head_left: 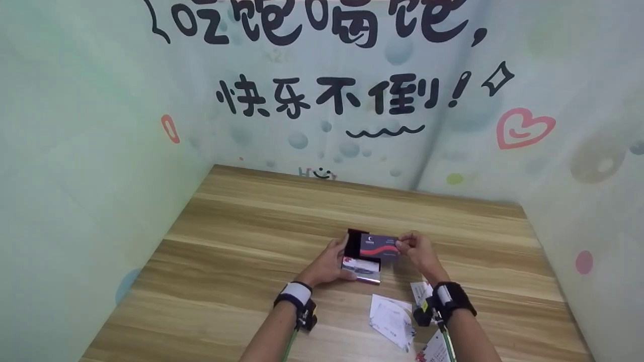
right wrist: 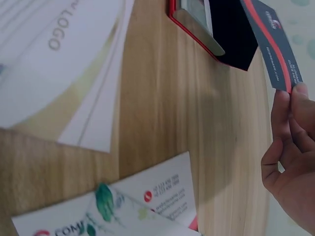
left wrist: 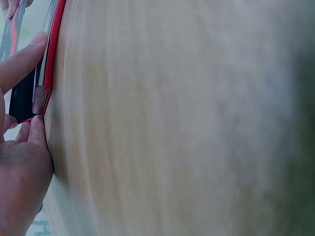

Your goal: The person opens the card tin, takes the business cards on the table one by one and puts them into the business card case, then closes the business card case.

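Observation:
My left hand [head_left: 324,264] grips a business card case [head_left: 354,245] by its left side, thumb over the near edge. The case stands open, with a black inside and a red outer edge that shows in the left wrist view. A stack of cards [head_left: 362,267] with a light picture on top lies in its near half. Between thumb and fingers, my right hand [head_left: 421,254] pinches a dark business card [right wrist: 275,46] with a red wavy stripe by its right end. That card is held up over the right part of the open lid.
On the wooden table [head_left: 226,281], a fanned pile of white cards [head_left: 390,322] lies nearer to me. More white cards, one [head_left: 433,350] with red marks, lie by my right forearm. Printed walls [head_left: 302,141] enclose the table's back and sides.

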{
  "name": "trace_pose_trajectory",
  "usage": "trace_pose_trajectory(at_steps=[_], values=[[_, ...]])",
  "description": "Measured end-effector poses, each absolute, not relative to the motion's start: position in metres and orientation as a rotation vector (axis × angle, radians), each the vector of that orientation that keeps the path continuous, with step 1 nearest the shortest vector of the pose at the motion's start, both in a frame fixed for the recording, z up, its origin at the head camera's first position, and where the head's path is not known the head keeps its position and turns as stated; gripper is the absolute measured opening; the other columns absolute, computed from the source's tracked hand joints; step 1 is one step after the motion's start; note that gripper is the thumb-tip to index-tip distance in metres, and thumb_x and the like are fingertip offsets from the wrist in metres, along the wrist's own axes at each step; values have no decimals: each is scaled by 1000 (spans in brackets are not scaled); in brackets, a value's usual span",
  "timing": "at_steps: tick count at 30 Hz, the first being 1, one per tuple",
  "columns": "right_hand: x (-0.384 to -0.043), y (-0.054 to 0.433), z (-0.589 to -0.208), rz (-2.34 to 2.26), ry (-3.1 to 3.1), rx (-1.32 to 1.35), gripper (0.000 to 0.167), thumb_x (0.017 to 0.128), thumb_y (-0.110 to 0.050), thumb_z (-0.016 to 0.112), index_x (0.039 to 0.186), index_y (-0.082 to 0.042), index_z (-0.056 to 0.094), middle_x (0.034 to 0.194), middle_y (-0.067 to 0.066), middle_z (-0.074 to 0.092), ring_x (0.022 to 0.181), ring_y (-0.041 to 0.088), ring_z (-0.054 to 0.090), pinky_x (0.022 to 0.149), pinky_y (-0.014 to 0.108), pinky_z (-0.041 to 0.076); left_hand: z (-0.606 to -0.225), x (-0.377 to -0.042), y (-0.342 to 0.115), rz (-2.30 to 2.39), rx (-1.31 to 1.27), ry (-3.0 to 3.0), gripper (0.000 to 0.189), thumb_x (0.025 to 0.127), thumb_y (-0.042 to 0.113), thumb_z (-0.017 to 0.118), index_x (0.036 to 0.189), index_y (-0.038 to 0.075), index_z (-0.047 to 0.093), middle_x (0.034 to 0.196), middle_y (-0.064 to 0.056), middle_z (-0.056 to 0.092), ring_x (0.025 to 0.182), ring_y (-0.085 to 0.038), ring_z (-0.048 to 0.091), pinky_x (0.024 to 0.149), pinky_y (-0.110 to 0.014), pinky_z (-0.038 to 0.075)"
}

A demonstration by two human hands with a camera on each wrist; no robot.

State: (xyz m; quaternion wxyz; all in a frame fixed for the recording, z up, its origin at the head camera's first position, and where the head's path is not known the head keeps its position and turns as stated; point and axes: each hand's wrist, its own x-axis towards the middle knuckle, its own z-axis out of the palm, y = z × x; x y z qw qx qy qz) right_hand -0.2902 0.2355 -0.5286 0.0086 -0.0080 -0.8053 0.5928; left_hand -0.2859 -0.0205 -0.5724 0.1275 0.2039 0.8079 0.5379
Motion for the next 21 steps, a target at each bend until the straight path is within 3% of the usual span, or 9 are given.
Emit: trace_pose_trajectory(at_steps=[8, 16, 21], values=[[-289, 223, -539, 1786, -2487, 2, 14, 91, 13, 59, 104, 12, 56, 83, 19, 70, 68, 7, 59, 61, 15, 49, -575, -287, -19, 1557, 594, 2356, 113, 73, 7, 87, 159, 2, 12, 155, -28, 27, 146, -37, 34, 125, -44, 25], [-287, 209, -546, 1683, -2543, 15, 13, 90, 12, 60, 101, 9, 58, 88, 24, 70, 73, 11, 62, 63, 17, 49, -575, -287, -19, 1601, 584, 2307, 115, 73, 6, 86, 159, 0, 10, 157, -29, 21, 145, -36, 38, 124, -41, 27], [-287, 204, -549, 1679, -2572, 8, 13, 90, 10, 61, 102, 6, 58, 90, 24, 70, 76, 15, 63, 64, 18, 49, -573, -288, -19, 1564, 577, 2346, 115, 72, 9, 88, 159, 2, 12, 157, -29, 23, 147, -37, 32, 126, -42, 24]])
